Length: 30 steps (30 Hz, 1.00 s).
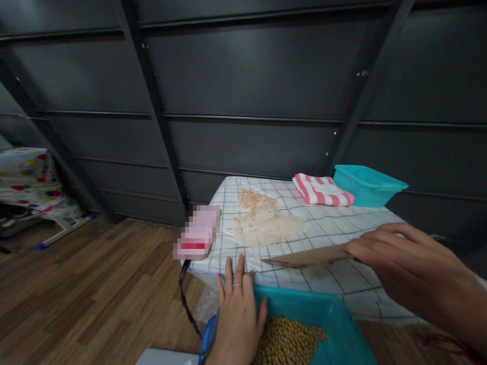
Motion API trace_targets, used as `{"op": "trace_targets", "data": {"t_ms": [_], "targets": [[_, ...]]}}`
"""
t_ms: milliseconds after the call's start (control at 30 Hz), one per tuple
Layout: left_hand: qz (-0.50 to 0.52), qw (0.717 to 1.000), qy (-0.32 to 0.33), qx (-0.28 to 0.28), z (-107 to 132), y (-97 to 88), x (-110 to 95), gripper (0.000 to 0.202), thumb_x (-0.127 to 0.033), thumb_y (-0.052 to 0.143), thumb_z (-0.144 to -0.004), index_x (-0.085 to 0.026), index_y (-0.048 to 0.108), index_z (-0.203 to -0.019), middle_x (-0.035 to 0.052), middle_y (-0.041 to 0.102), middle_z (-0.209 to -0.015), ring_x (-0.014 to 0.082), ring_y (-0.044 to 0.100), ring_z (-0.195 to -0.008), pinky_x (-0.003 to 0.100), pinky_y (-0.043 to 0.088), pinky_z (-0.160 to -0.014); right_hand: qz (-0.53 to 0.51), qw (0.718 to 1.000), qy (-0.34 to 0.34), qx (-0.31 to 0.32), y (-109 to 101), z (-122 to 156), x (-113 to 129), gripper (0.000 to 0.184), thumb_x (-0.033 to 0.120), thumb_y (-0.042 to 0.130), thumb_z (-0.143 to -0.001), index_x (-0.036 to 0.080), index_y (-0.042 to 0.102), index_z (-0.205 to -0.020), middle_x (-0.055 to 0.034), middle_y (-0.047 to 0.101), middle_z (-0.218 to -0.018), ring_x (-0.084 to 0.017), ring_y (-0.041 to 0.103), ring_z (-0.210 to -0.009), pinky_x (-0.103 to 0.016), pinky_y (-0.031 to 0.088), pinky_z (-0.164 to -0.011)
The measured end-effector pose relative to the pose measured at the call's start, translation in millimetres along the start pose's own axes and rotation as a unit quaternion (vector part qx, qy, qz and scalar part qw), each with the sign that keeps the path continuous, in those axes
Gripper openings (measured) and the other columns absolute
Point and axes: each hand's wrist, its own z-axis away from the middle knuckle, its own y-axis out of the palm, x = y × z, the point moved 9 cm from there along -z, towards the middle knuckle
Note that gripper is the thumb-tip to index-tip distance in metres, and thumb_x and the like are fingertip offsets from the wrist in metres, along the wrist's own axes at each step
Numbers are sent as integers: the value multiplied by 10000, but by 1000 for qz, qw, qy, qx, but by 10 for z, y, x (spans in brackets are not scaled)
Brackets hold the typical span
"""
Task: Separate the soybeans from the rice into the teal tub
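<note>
The right hand point(413, 268) pinches the cardboard strip point(304, 257) by its right end; its long axis crosses the frame, tip pointing left. Left hand point(238, 312), grip spread, lies on the teal tray point(338, 319).

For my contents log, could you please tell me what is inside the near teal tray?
Tan beans lie in the teal tray. The left hand rests over its left edge and hides that corner; the frame cuts off the tray's near part.

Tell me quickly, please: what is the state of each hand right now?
Left hand: open, fingers flat on the rim of the teal tray of beans.
Right hand: closed, holding a cardboard piece.
</note>
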Motion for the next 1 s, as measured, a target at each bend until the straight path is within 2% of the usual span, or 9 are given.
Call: {"op": "trace_targets", "data": {"t_ms": [133, 300, 500, 733, 867, 1000], "targets": [[10, 1000, -7, 10, -2, 31, 5, 263, -183, 442, -734, -145, 506, -986, 184, 365, -1352, 403, 201, -1262, 659, 322, -898, 32, 999, -31, 4, 40, -228, 175, 265, -1, 341, -756, 201, 503, -811, 1, 543, -661, -143, 434, -609, -308, 333, -664], [0, 1000, -6, 6, -8, 30, 0, 252, -186, 438, -733, -148, 506, -972, 198, 408, -1319, 411, 229, -1248, 680, 298, -896, 114, 990, -84, -21, 64, -431, 337, 245, 55, 329, -791, 164, 547, -768, -15, 550, -609, -150, 458, -580, -309, 330, -635], [-10, 1000, -3, -3, -11, -6, 15, 256, -202, 454, -731, -152, 506, -977, 193, 413, -1317, 411, 252, -1240, 657, 341, -883, 124, 989, -67, -54, -32, -460, 237, 280, 20, 319, -778, 132, 571, -831, -43, 584, -655, -153, 480, -612, -310, 329, -655], [-7, 1000, 21, 6, 19, -27, -21, 287, -224, 435, -765, -152, 482, -1038, 188, 372, -1347, 414, 244, -1242, 664, 344, -875, 120, 989, -74, -36, -39, -557, 406, 244, 48, 343, -774, 144, 567, -794, -20, 538, -605, -162, 473, -571, -305, 312, -612], [-15, 1000, 5, -11, 15, -55, -6, 302, -202, 437, -747, -160, 485, -1042, 174, 369, -1353, 401, 230, -1255, 647, 329, -906, 154, 984, -75, -52, -28, -558, 282, 214, 41, 386, -767, 114, 569, -850, -40, 573, -642, -167, 497, -601, -312, 330, -630], [-20, 999, 34, -5, 2, -54, -91, 299, -214, 451, -723, -169, 507, -1013, 184, 398, -1330, 432, 291, -1218, 667, 364, -849, 167, 983, -45, -67, -157, -521, 4, 279, 4, 346, -749, 122, 562, -881, -50, 604, -676, -161, 512, -627, -313, 352, -644]]}}
